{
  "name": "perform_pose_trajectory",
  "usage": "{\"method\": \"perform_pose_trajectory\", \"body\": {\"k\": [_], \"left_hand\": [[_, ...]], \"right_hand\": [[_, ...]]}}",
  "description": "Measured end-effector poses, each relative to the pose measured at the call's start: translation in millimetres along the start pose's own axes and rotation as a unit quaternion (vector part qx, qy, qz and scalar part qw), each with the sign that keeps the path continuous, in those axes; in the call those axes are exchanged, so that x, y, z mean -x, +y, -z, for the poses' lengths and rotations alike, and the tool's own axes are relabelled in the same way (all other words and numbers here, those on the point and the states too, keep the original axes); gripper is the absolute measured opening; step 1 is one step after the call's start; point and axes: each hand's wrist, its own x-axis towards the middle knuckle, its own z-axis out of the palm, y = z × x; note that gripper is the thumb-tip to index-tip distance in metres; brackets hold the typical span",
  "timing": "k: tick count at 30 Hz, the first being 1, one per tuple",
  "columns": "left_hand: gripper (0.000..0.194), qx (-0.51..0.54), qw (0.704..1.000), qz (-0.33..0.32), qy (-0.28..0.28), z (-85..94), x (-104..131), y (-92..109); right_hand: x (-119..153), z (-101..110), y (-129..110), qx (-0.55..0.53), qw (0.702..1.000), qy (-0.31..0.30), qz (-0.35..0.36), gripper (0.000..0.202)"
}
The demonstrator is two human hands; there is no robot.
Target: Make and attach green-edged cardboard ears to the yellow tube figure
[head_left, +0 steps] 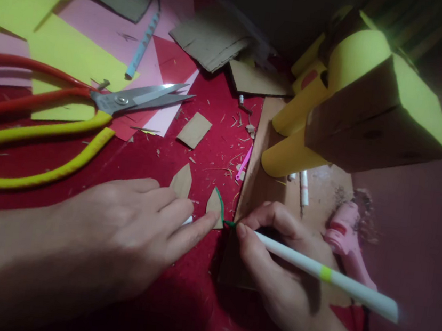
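A small pointed cardboard piece (213,205) lies on the red cloth, with a green line along its right edge. The index fingertip of my left hand (145,220) presses it down. Between my left fingers pokes out the end of a small white object (187,220), mostly hidden. My right hand (282,259) pinches a white felt-tip marker (328,275) with a yellow-green band; its green tip touches the piece's lower right edge. A second pointed cardboard piece (182,180) sits just beyond my left knuckles, partly covered by them.
Large scissors (122,101) with red and yellow handles lie open at left, over coloured paper (82,46). A yellow paper-and-cardboard figure (345,105) stands on a wooden board (258,191) at right, near a pink glue gun (351,240). Cardboard scraps (210,40) and a blue-patterned pencil (143,46) lie farther back.
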Motion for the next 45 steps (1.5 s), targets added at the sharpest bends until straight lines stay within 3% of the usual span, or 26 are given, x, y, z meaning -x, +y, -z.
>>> {"method": "perform_pose_trajectory", "body": {"k": [18, 23, 29, 36, 45], "left_hand": [[0.051, 0.003, 1.000, -0.006, -0.017, 6.4, -4, -2], [0.051, -0.002, 1.000, -0.004, -0.021, 7.2, -5, -2], [0.055, 0.006, 1.000, -0.001, -0.019, 5.5, -3, 0], [0.053, 0.004, 1.000, -0.001, -0.020, 4.6, -2, 1], [0.054, 0.008, 1.000, 0.000, -0.028, 7.8, -4, -1]], "right_hand": [[-3, -3, -2, -0.016, 1.000, 0.013, -0.022, 0.017], [2, -1, 4, -0.019, 1.000, -0.004, -0.005, 0.018], [8, -1, 10, -0.052, 0.998, -0.017, -0.036, 0.020], [8, 1, 10, -0.043, 0.998, -0.042, -0.005, 0.021], [8, 1, 6, -0.049, 0.997, -0.036, -0.041, 0.020]]}}
